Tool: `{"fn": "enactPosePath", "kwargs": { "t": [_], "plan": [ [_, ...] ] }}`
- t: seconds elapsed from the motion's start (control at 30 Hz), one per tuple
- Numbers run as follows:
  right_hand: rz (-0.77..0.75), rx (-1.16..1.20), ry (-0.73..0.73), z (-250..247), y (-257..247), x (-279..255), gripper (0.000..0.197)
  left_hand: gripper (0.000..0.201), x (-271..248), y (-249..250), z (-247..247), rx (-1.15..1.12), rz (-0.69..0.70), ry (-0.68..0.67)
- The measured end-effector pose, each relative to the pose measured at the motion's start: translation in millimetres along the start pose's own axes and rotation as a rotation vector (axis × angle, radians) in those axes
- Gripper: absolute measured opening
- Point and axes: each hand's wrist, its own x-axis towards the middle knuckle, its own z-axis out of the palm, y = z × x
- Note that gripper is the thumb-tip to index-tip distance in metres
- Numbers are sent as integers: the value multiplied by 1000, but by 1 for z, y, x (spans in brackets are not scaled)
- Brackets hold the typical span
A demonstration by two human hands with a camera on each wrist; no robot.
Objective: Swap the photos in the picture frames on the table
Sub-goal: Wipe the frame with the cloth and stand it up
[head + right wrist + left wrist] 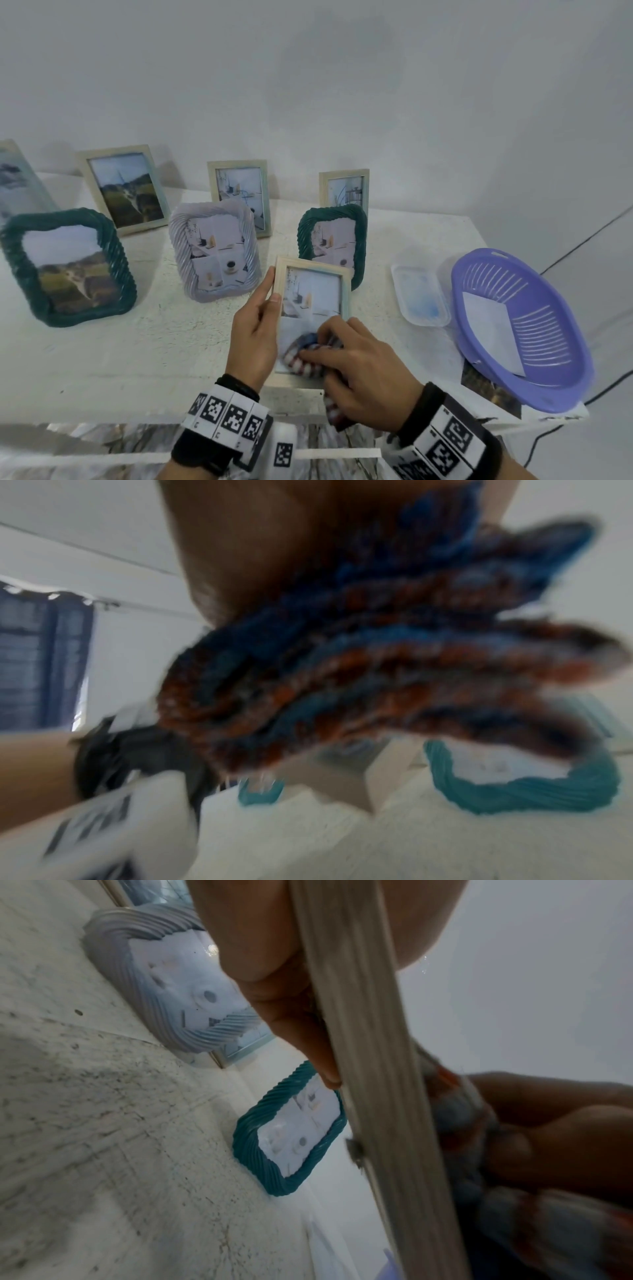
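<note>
While the left hand [253, 337] grips the wooden frame [312, 274] upright at its 9 o'clock edge, the right hand [363, 371] presses a bunched cloth [301, 356] at its 6 o'clock glass.

The pale frame [312, 270] looks like light wood, matt, with fine grain lines along its edge in the left wrist view, and its front pane is glossy. A striped cloth [303, 356] lies bunched on that pane, soft and woolly, fuzzy in the right wrist view. The two green frames [65, 267] [332, 240] have a ribbed, rope-like moulded surface with a dull sheen. The lilac frame [214, 250] has the same twisted ribbing, shinier. The tabletop [137, 342] is white, rough and speckled. The purple basket [520, 329] is smooth slotted plastic, with a matt sheet of paper [493, 329] inside. The clear tray [421, 294] beside it looks like thin glossy plastic.
</note>
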Motion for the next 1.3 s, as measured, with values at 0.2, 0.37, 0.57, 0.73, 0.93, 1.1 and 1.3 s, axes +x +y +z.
{"fn": "enactPosePath", "kwargs": {
  "t": [0.2, 0.37, 0.57, 0.73, 0.93, 1.1, 1.3],
  "plan": [
    [167, 348, 200, -21, 42, -5, 37, 43, -1, -6, -3, 82, 11, -20],
    [528, 70, 347, -18, 106, 7, 26, 41, 2, -10, -11, 33, -25, 11],
    [888, -218, 126, -12, 154, 44, 32, 39, 6, -4, -6, -4, -20, 19],
    [1034, -171, -55, 9, 182, 58, 56, 40, 9, 0, -5, -19, -31, 14],
    [1019, -39, -107, 29, 196, 47, 59, 41, 12, 0, -5, -50, -60, 14],
    [895, -93, 67, 19, 169, 41, 56, 30, 15, 2, 0, -80, -84, 37],
    [635, 870, 338, -3, 67, 26, 35, 22, 17, 8, 7, -69, -72, 56]
  ]
}}
